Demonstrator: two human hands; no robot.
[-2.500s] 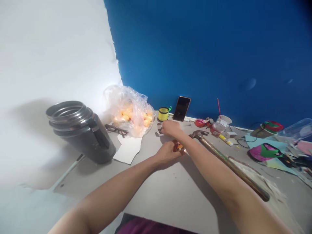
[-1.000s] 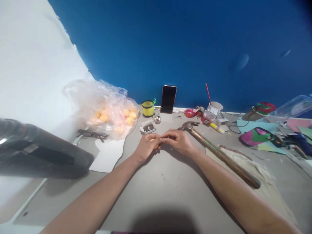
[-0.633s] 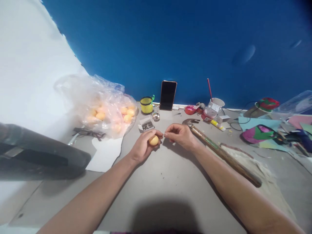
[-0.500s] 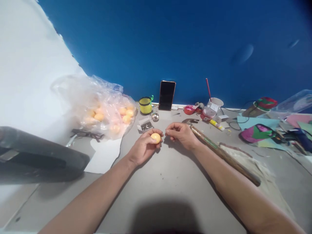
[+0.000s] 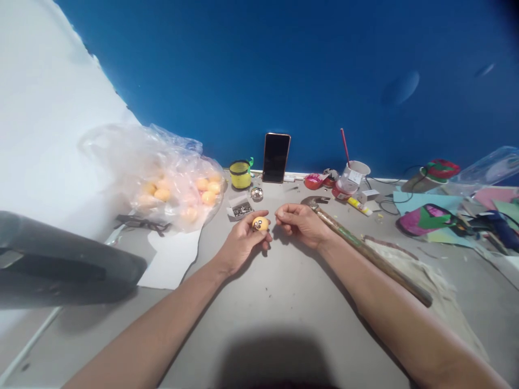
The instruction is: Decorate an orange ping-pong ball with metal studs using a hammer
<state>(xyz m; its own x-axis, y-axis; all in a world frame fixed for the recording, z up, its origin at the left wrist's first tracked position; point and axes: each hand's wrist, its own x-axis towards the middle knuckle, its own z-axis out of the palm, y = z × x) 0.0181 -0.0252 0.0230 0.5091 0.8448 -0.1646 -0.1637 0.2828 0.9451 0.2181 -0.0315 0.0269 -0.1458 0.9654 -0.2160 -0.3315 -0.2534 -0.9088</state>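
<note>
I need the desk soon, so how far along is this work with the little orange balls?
Done: the ball in the left hand already carries small dark marks. In hand: the right hand pinches beside it; what it holds is too small to tell. Left: many plain balls lie in the plastic bag, so it looks early.
</note>
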